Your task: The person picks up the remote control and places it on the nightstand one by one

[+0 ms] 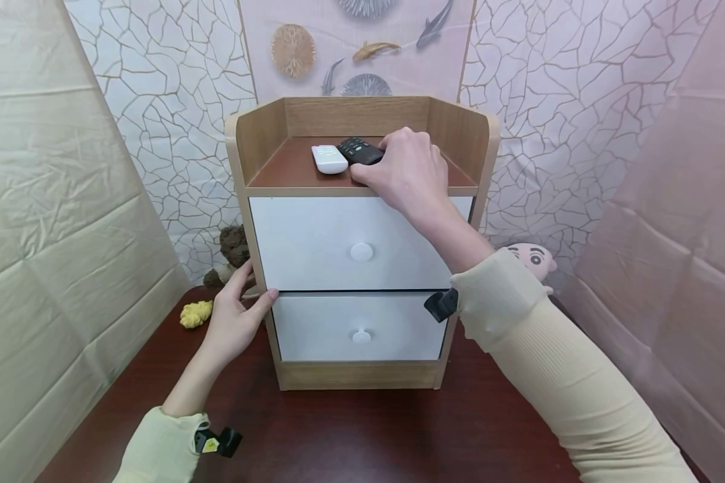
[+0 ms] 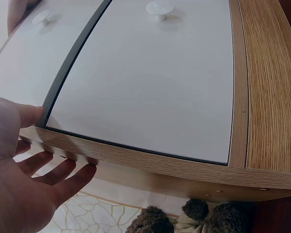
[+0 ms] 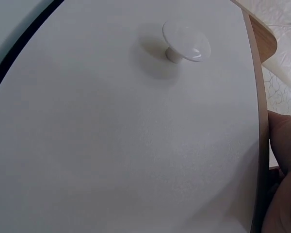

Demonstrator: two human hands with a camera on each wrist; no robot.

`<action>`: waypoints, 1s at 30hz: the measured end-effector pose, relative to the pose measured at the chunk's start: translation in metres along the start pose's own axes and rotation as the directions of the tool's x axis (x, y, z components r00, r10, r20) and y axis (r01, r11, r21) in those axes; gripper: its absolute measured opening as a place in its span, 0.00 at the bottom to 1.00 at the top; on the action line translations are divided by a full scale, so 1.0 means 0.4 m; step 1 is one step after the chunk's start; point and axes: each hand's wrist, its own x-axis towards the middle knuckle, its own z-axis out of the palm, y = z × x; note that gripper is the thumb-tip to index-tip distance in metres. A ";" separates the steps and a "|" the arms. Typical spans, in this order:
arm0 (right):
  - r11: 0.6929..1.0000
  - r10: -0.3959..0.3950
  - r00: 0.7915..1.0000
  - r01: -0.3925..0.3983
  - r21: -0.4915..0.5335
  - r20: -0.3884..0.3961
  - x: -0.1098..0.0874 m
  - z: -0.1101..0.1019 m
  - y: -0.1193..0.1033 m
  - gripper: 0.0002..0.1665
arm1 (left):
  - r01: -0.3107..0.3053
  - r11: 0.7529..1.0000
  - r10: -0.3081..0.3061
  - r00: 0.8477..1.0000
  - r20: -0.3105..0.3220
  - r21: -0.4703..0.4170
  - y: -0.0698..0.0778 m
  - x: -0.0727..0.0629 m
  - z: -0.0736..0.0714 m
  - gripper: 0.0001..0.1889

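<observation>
On my head view I have the right grip (image 1: 409, 164) at the upper middle of the frame, over the red-brown top (image 1: 278, 176) of the cabinet (image 1: 359, 376). Its fingers and thumb are curled round the right end of the black remote (image 1: 354, 148), thumb on the near side and fingers on the far side, so the gap is narrow and filled by that remote; I can't tell how firmly it holds. The remote's free end, with its keys up, sticks out toward the left of the frame. The white remote (image 1: 329, 159) lies just beside it, to the left, outside the grip. From the right wrist I get mostly the white upper drawer (image 3: 136, 145) and its knob (image 3: 186, 41), with the grip cut off at the right edge. My left grip (image 1: 232, 322) is at the left of the head view, spread wide on the cabinet's left edge: the left wrist shows its thumb on the front by the seam above the lower drawer (image 2: 150, 77), its fairly straight fingers against the outer side. Left of the cabinet I see a yellow thing (image 1: 196, 313) on the dark red desk (image 1: 362, 436) and a brown plush (image 1: 234, 245) partly hidden behind; a pale doll (image 1: 532, 258) peeks out at the right.
</observation>
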 end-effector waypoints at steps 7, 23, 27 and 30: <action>1.000 -0.016 1.000 0.016 0.016 0.023 -0.005 -0.004 -0.003 0.31 | 0.010 1.000 -0.010 1.000 -0.001 0.007 0.003 0.000 0.001 0.34; 0.990 -0.122 0.982 0.110 0.090 0.143 -0.013 -0.034 0.013 0.33 | 0.019 1.000 -0.019 1.000 -0.003 0.013 0.009 0.000 0.001 0.34; 0.990 -0.110 0.981 0.094 0.104 0.162 -0.026 -0.047 0.024 0.41 | 0.018 1.000 -0.018 1.000 -0.004 0.014 0.009 -0.002 0.003 0.34; 0.986 -0.111 0.981 0.088 0.141 0.158 -0.046 -0.062 0.041 0.42 | 0.021 1.000 -0.021 1.000 -0.002 0.012 0.009 -0.003 0.003 0.34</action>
